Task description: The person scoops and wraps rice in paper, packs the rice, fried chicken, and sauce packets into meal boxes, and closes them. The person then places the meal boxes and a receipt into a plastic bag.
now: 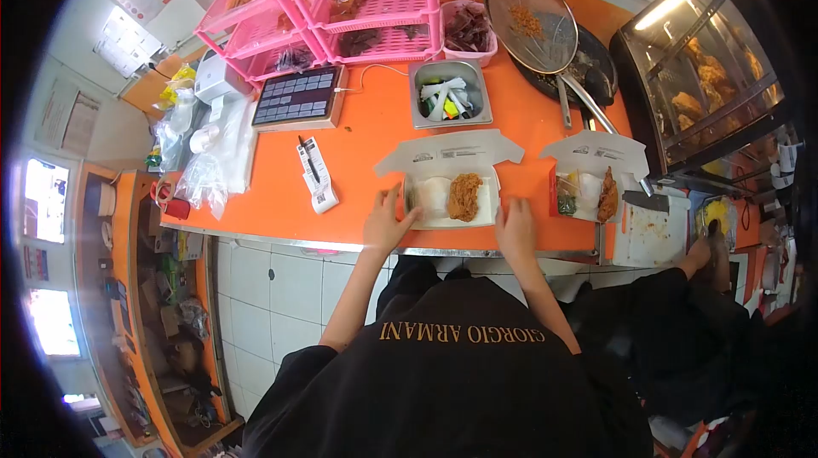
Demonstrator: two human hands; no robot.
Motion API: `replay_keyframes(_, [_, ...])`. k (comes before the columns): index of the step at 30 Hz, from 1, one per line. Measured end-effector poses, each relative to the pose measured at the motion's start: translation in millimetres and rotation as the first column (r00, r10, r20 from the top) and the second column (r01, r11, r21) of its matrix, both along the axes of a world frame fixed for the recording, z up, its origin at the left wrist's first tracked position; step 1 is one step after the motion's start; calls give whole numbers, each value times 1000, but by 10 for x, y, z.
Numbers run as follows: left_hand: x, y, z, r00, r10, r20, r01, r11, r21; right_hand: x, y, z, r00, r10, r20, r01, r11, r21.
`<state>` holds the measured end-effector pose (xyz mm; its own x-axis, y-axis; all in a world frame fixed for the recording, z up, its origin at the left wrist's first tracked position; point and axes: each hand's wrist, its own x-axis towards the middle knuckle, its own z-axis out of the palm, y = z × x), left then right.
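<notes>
In front of me an open cardboard takeaway box (pixel 490 194) sits on the orange counter, its lid flap tilted back. Inside are a piece of fried chicken (pixel 463 196) and a white portion that looks like wrapped rice (pixel 434 197). My left hand (pixel 388 219) grips the box's left side, thumb near the front corner. At the right front corner, my right hand (pixel 516 226) has its fingers closed against the side. Farther right stands a second open box (pixel 596 151) with fried chicken, a white portion and something green.
A receipt with a pen (pixel 315 172) lies left of the box. Behind are a tablet (pixel 296 98), a metal tray (pixel 450 93), pink racks (pixel 375 6) and a strainer (pixel 532 23). A heated display case (pixel 707 57) stands right, near a co-worker's hand (pixel 703 249).
</notes>
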<state>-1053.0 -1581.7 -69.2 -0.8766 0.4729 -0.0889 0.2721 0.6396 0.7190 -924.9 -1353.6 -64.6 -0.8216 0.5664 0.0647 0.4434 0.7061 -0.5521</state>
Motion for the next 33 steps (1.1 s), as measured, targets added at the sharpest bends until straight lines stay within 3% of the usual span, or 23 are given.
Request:
replay_keyframes(2, [84,226,345,993,61,-105,-72,992,-103,-69,123,124,996,7,-86,-1,998,71])
replay_keyframes(3, [91,274,229,992,65,-107,-77,991,-105,-114,169,160,985,13,-170,11,990,139])
replay_keyframes(5, [55,353,-81,899,-118,-421,80,991,-108,-229,228,211,966,60,-251,1,972,236])
replay_keyframes(6, [56,378,-13,925,-150,-349,126,988,-91,-311,269,248,939,109,-325,6,943,333])
replay_keyframes(7, [31,373,61,923,-151,-354,126,988,-92,-400,312,308,937,108,-331,9,943,333])
replay_keyframes(9, [1,303,199,953,-33,-302,70,991,112,-533,384,387,894,192,-405,-69,952,299])
replay_keyframes(10, [-17,269,303,954,-38,-297,73,991,108,-585,414,370,897,187,-402,-66,953,294])
replay_keyframes(12, [-138,239,525,719,215,-661,-55,966,254,-654,460,323,871,233,-432,-174,969,173])
replay_keyframes(15, [-361,250,690,733,64,-677,91,977,192,-511,392,387,910,299,-287,-293,954,64])
replay_keyframes(16, [-376,171,568,735,69,-675,87,977,194,-420,359,351,909,304,-285,-298,952,65])
replay_keyframes(18, [-364,-12,163,825,-304,-476,293,951,-100,-200,273,215,910,388,-146,-398,916,-48])
replay_keyframes(21, [-42,-1,-67,886,-309,-346,313,949,-47,-62,86,-63,894,385,-230,-374,923,92])
replay_keyframes(22, [28,67,-161,921,-199,-335,221,975,28,-53,47,-101,896,382,-226,-373,924,85])
replay_keyframes(23, [62,88,-236,922,-203,-330,223,974,26,-48,16,-134,897,375,-232,-372,926,56])
replay_keyframes(25, [92,153,-236,981,-98,-167,137,960,245,-59,16,-149,899,367,-240,-371,928,30])
replay_keyframes(28, [75,171,-199,992,-103,-70,119,949,293,-110,10,-180,888,355,-290,-388,920,-60])
replay_keyframes(30, [103,177,-394,993,-109,-38,116,930,350,-121,17,-220,871,347,-347,-449,849,-278])
replay_keyframes(33, [10,122,-428,992,-117,-41,124,918,377,-113,81,-300,849,376,-371,-508,773,-380])
